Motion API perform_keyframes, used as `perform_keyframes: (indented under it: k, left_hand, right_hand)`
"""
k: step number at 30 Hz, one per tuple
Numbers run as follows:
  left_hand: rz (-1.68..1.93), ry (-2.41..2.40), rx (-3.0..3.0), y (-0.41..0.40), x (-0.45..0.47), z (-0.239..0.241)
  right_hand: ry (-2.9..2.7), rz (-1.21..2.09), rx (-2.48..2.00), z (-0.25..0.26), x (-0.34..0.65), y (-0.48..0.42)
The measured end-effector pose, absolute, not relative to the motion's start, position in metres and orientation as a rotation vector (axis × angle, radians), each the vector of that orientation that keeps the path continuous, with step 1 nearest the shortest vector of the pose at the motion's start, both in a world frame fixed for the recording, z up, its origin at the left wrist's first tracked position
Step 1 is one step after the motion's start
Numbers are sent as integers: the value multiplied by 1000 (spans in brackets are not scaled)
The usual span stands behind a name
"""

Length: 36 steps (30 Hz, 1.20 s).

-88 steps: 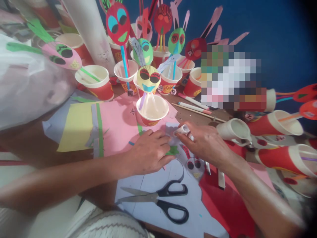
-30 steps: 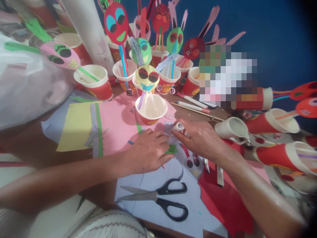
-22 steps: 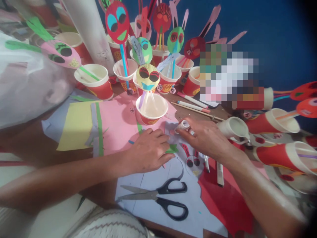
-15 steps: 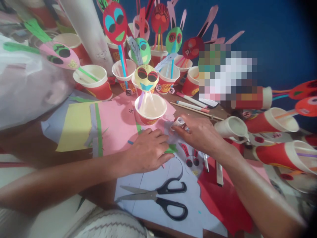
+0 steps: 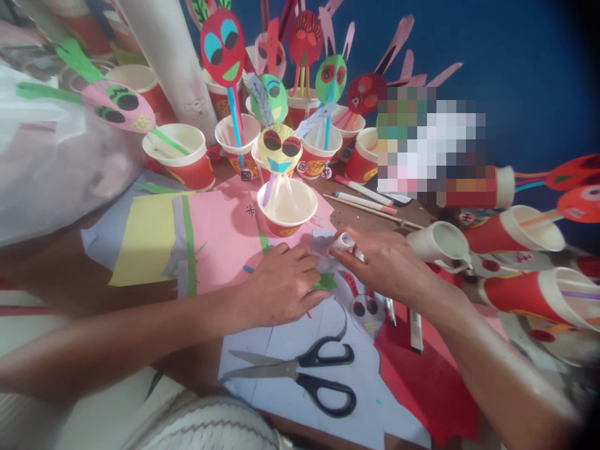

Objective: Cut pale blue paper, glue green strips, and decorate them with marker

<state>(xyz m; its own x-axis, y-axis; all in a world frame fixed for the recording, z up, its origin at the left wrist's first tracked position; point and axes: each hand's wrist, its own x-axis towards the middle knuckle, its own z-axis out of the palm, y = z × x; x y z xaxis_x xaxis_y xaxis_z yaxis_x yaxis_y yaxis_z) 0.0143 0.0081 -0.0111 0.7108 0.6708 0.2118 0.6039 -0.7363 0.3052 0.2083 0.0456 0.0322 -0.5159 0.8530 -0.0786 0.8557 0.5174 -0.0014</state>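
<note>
My left hand [image 5: 281, 287] rests knuckles-up on the pink paper [image 5: 220, 240], its bent fingers pressing down a small lilac paper piece [image 5: 322, 240]. A green scrap [image 5: 327, 282] peeks out under its fingertips. My right hand [image 5: 391, 269] pinches a small white glue tube [image 5: 343, 241], whose open end touches the lilac piece. Just beyond both hands stands a red paper cup [image 5: 287, 211] with a yellow paper face [image 5: 280, 149] on a straw.
Black-handled scissors [image 5: 304, 374] lie on lilac paper near me. A small paper face cut-out [image 5: 365, 309] sits beside red paper [image 5: 422, 375]. Several cups with paper faces crowd the back; tipped cups [image 5: 443, 242] lie right. Markers [image 5: 365, 190] and a plastic bag [image 5: 56, 156] lie nearby.
My right hand has shifted the glue tube slightly back and forth over the lilac piece. My left hand has stayed pressed in place.
</note>
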Motion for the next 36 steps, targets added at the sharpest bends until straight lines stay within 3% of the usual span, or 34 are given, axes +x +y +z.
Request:
perform_keyframes:
  k: [13,22,28,33,36]
  left_hand:
    - [440,1012,2700,8,14,-9]
    - [443,1019,2675,7,14,-10]
    - [475,1016,2695,8,14,-8]
    - [490,982,2670,10,13,-8]
    - [713,981,2518,10,11,-8]
  right_hand:
    - [2739,-94,1614,26,204,54]
    - [2790,-302,1596,30,214,47]
    - [2842,-854,2137,39,234,32]
    - [2598,-1390,2282,37,236,24]
    - [2539,-1606,2326,35,236,20]
